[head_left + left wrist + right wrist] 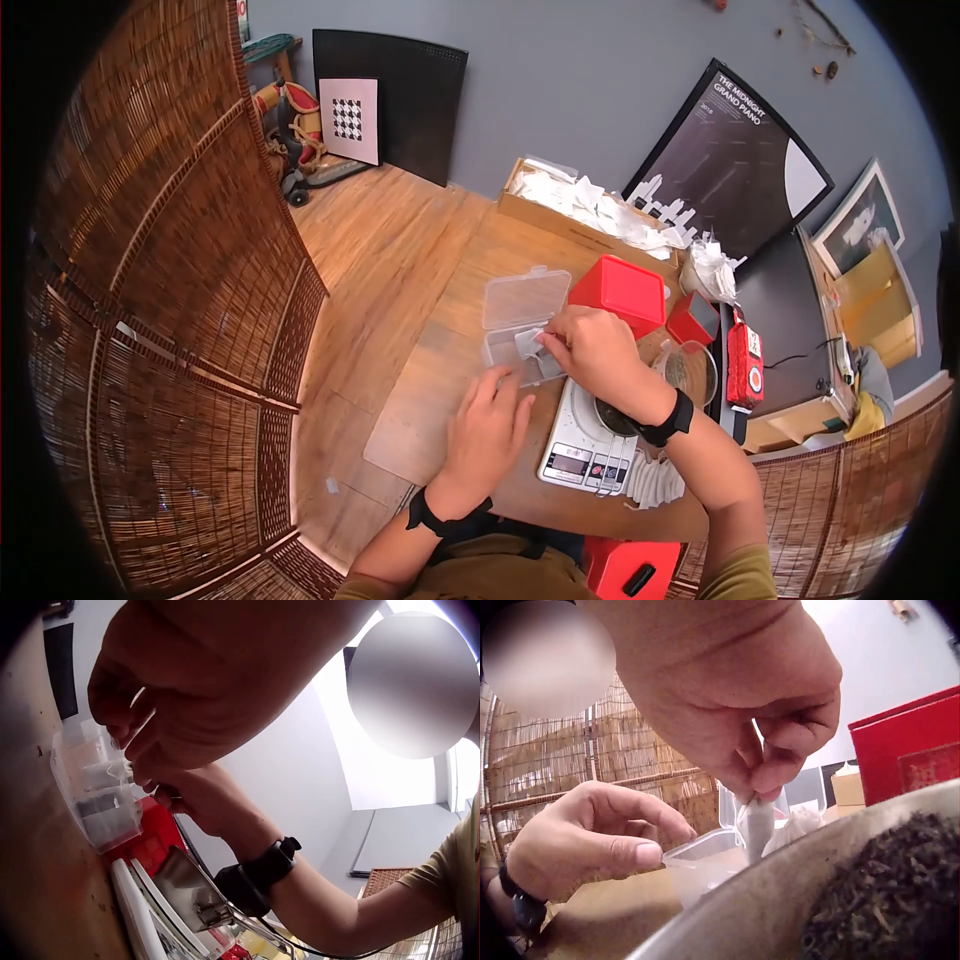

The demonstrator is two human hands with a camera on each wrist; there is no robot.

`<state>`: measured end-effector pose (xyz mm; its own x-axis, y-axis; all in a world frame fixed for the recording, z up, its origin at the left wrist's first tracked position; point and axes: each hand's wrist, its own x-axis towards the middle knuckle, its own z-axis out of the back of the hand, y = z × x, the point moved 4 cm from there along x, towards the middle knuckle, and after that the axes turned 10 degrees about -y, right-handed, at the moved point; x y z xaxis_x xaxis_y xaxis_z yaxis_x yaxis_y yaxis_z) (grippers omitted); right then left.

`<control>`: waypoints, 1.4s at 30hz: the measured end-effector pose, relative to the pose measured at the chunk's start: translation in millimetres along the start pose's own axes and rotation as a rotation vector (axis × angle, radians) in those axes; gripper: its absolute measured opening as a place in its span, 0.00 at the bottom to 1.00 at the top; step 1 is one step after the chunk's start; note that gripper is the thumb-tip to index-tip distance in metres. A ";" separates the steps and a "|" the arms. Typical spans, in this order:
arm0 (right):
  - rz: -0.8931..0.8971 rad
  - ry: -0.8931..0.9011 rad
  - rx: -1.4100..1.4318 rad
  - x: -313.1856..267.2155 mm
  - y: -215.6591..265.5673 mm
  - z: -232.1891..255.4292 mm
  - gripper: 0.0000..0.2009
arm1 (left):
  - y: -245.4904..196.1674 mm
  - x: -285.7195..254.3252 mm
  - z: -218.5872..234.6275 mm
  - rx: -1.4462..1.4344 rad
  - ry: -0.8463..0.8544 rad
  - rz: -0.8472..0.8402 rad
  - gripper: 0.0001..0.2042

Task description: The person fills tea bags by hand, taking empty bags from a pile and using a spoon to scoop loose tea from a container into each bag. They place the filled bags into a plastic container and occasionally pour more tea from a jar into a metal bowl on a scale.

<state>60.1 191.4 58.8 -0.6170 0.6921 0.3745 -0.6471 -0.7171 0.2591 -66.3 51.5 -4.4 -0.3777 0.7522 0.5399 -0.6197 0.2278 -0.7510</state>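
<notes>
My right hand (597, 350) pinches the top of a small white tea bag (756, 829) between thumb and fingertips. The bag hangs over a clear plastic box (492, 350), whose hinged lid (526, 298) is raised at the back. Another white bag (799, 829) shows behind the held one in the right wrist view. At the box's near side, my left hand (484, 425) holds nothing, its fingers loosely bent and the thumb apart. Below my right forearm, a metal bowl (735, 900) of dark loose tea leaves (889, 892) sits on a white kitchen scale (568, 450).
Behind the right hand stands a red box (622, 290), with a smaller red container (690, 322) beside it. A cardboard tray (560, 222) of white bags lies at the table's back. White bags (655, 482) are stacked right of the scale, near a clear round container (708, 365).
</notes>
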 end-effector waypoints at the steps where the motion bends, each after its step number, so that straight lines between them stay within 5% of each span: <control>1: 0.012 0.016 -0.024 0.8 -0.1 -5.0 0.09 | 2.8 -1.3 -1.4 -0.009 0.029 0.013 0.12; 14: 0.041 0.067 -0.155 -4.5 -8.9 -20.5 0.13 | 4.6 -3.1 -4.3 -0.058 0.078 0.006 0.09; 21: -0.096 -0.086 0.019 -32.9 -7.4 45.1 0.12 | -13.2 -11.9 0.6 0.019 0.073 -0.004 0.14; 25: -0.325 -0.234 0.174 -91.1 -26.2 111.2 0.08 | -25.4 -25.0 -5.1 0.002 0.139 -0.005 0.15; 27: -0.524 -0.257 0.219 -136.5 -46.1 129.8 0.07 | -38.3 -32.6 -13.1 -0.037 0.132 -0.108 0.15; 31: -0.768 -0.294 0.214 -247.5 -79.5 143.1 0.07 | -73.2 -43.4 -20.6 -0.140 0.153 -0.025 0.15; 38: -0.894 -0.251 0.160 -361.9 -67.2 120.0 0.12 | -121.1 -61.8 -34.9 -0.243 0.216 -0.061 0.13; 42: -0.867 -0.413 0.156 -386.3 -70.9 91.1 0.10 | -136.7 -80.3 -44.9 -0.316 0.305 -0.066 0.12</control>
<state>385.1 -32.6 -23.1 0.2704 0.9231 0.2735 -0.7183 0.0043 0.6957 79.7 -12.3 37.9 -0.0947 0.8670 0.4892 -0.3772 0.4235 -0.8236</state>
